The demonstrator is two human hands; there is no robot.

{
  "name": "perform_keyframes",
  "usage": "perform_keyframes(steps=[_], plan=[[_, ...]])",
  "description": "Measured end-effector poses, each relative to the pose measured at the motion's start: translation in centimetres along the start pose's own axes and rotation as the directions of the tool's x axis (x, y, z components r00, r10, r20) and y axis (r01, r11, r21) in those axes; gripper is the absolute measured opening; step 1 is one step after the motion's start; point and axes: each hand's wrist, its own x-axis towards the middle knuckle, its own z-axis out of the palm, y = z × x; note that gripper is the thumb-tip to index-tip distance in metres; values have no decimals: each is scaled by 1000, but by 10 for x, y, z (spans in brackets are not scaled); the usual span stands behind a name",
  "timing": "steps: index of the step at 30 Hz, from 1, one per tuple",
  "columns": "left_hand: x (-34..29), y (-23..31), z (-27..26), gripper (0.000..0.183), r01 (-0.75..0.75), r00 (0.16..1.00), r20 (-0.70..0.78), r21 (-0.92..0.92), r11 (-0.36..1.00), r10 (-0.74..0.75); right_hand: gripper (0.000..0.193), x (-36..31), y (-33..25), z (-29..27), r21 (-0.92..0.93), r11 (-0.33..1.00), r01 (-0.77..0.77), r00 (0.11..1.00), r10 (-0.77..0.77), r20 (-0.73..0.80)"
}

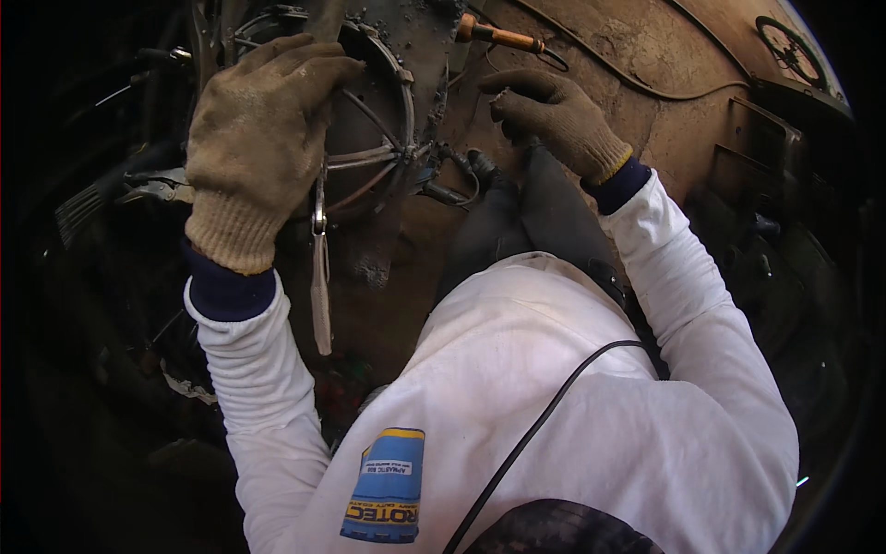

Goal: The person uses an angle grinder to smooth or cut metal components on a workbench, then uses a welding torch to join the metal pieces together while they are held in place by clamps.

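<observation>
Ring (407, 97) sits at upper centre-left, just right of the left hand (263, 138), which covers its left part. Left hand: gloved, back upward, fingers bent; cannot tell whether it grips anything. Right hand (558, 120): gloved, apart from the ring, fingers curled near the thumb; cannot tell if anything is pinched. A bar (325, 20) crosses in front of the ring's top, beyond the left fingers. Metal strip (320, 286) hangs below that hand; pliers (161, 186) lie left of it. Orange handle (508, 37) lies upper right of the ring; a hose (637, 90) curves over the brown floor (609, 37). Ring looks round, grey, rough; several rods (362, 159) meet at its lower right.
</observation>
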Motion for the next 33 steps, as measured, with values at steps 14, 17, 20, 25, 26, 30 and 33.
perform_keyframes(steps=[14,17,20,25,26,30,33], plan=[[2,23,-5,11,81,977,-198,-16,997,-83,39,-3,8,16,-32,982,188,978,-190,-88],[-2,15,-6,12,3,969,-248,-16,1000,-7,39,-2,-19,24,-99,978,182,982,-186,-35],[-2,31,-15,12,81,976,-205,12,997,-76,39,-1,-53,34,-15,1000,15,992,-13,125],[1,28,-1,11,56,978,-207,65,996,-41,35,6,-90,48,-329,944,28,960,66,272],[2,15,2,11,17,979,-205,27,999,-11,35,7,-94,51,-392,918,58,951,68,300],[-2,27,-9,11,-38,957,-288,-41,998,25,34,30,-66,42,-431,856,286,917,-113,384],[-5,32,-11,10,-26,952,-305,-39,999,13,33,29,-69,43,-304,942,141,918,-10,395]])
